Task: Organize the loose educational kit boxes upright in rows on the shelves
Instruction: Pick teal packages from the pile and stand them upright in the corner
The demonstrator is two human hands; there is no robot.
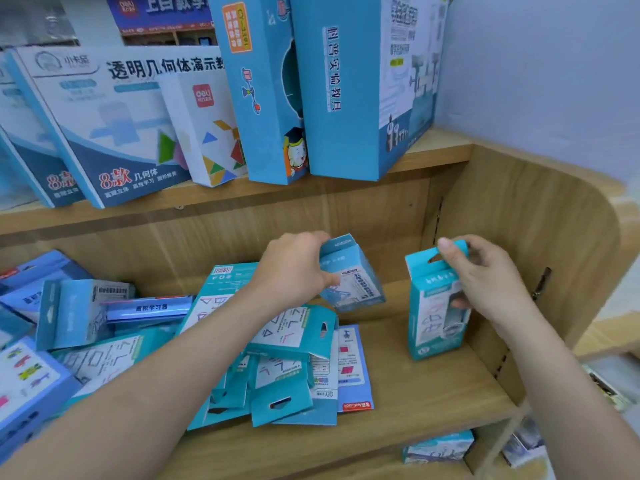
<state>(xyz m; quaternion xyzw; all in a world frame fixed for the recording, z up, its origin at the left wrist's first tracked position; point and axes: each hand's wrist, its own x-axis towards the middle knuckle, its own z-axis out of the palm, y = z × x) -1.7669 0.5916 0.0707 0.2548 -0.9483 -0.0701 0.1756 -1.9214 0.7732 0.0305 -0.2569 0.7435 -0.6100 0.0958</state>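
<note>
Starting a row at the right end of the middle shelf (415, 403) looks to be the step in hand. 1 teal box (433, 317) stands upright near the side wall (519, 237), and a 2nd box (353, 275) hangs tilted in the air above the loose pile (277, 358) that lies across the left and centre of the same shelf. The right hand (485, 282) holds the teal box near its top, thumb (446, 244) pressed on the hang tab and the other fingers curled round the far side. It is a narrow grip, closed on the card, and the box's foot seems to rest on the wood. The left hand (294, 268) grips the 2nd box from above, its fingers wrapped over the top edge and its thumb laid across the printed face, with no slack showing. Next, as I judge it, the 2nd box needs turning tab-up and setting down just beside the 1st, on its left, faces matched. Meanwhile the right hand should steady the 1st so that a nudge does not topple it. Most of the job looks undone, since the pile lies flat and crossed, tabs pointing every way. On the upper shelf (436, 147) the big boxes (346, 98) already stand, some leaning.
</note>
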